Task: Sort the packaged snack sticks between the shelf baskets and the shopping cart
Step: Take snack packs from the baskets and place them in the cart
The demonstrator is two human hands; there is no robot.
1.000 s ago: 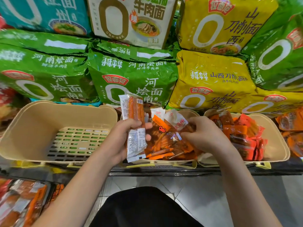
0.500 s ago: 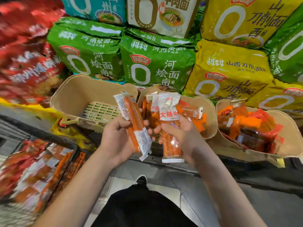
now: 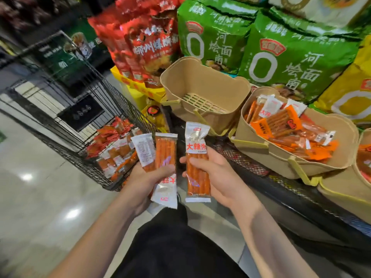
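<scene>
My left hand point(image 3: 147, 178) in the lower middle of the frame grasps two snack stick packs point(image 3: 160, 157), fanned side by side, one showing its white printed back and the other its orange sticks, with red characters upside down on its lower white end. My right hand point(image 3: 215, 177), just beside it, grips a single snack stick pack point(image 3: 197, 163) upright; I can read "大辣条" in red on its white top. At centre left the black wire shopping cart point(image 3: 112, 121) holds a heap of orange and white snack packets point(image 3: 114, 149). On the black mesh shelf point(image 3: 281, 183) at right stand tan baskets with yellow handles: the empty basket point(image 3: 202, 91) at upper centre shows its slotted bottom, and the next basket point(image 3: 301, 159) to its right is piled with orange snack stick packs, while a third basket point(image 3: 345, 195) is cut off at the right edge. Behind them lean green noodle bags point(image 3: 291, 57) marked with a large "0" and "河南烩面", red bags point(image 3: 146, 43) to their left with blurred writing, and a yellow bag point(image 3: 353, 93) at far right. The floor point(image 3: 40, 197) at lower left is glossy pale tile with lamp reflections.
</scene>
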